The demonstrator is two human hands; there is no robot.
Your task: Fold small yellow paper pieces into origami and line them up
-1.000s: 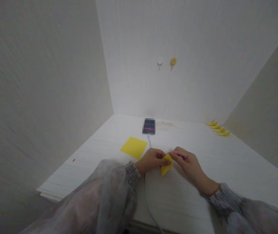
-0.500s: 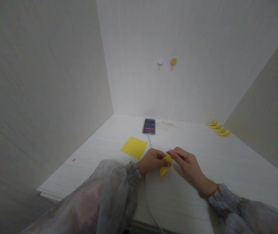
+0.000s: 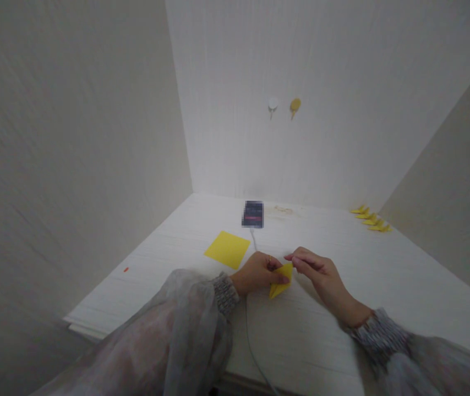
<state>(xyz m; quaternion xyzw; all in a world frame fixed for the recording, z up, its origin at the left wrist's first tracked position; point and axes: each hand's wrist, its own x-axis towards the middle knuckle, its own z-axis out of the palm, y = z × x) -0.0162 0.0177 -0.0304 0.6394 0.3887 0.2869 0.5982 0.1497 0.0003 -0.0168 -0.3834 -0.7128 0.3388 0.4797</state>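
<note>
A small folded yellow paper (image 3: 281, 281) lies on the white table (image 3: 342, 308) between my two hands. My left hand (image 3: 256, 271) pinches its left side, fingers closed on it, with a ring on one finger. My right hand (image 3: 316, 270) grips the paper's top right corner with curled fingers. Both wrists rest low over the tabletop.
A flat yellow square sheet (image 3: 227, 249) lies left of my hands. Behind it a dark phone (image 3: 253, 214) lies with a white cable (image 3: 252, 352) running to the front edge. Several folded yellow pieces (image 3: 370, 218) sit at the back right. Two hooks (image 3: 283, 106) hang on the wall.
The paper has turned slightly between my fingers, and my right hand has shifted a little up and to the right. The view has drifted slightly.
</note>
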